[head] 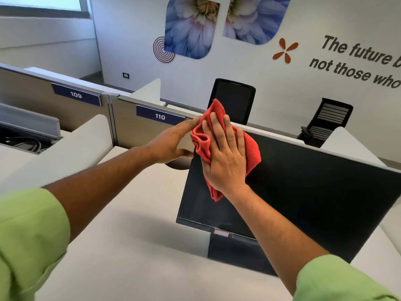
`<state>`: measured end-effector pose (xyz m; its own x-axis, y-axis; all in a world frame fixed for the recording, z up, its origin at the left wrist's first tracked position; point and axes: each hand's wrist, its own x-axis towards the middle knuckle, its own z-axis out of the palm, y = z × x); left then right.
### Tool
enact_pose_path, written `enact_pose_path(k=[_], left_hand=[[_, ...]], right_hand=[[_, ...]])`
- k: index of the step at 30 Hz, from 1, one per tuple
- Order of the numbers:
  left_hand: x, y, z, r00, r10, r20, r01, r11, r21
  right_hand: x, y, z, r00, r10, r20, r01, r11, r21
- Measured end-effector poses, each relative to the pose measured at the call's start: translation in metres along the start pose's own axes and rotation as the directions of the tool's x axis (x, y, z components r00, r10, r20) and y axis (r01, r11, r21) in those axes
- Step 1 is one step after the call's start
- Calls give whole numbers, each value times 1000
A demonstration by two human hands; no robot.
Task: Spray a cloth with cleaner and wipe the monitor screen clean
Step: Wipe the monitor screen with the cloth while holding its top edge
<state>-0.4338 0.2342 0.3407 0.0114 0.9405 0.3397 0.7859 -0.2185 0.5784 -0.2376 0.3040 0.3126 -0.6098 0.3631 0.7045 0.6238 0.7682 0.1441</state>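
Single head-worn view, wide-angle, facing forward and down across the desk. Monitor sits close, lower right of frame; both forearms enter from the bottom corners. Far wall fills the upper frame.

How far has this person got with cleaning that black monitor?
Done: the red cloth is already in hand and on the black monitor screen; no spray bottle is in view. In hand: the right hand presses it flat against the top left corner while the left hand steadies the monitor's edge. Left: apparently the rest of the screen.
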Motion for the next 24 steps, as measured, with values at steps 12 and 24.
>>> enact_pose_path(k=[12,24], left_hand=[[-8,-2,2,996,-77,34,76,997,32],[-7,-3,9,987,-162,13,155,965,213]], right_hand=[[-28,1,14,954,-255,159,263,964,-28],[-79,12,25,845,-397,357,441,896,-47]])
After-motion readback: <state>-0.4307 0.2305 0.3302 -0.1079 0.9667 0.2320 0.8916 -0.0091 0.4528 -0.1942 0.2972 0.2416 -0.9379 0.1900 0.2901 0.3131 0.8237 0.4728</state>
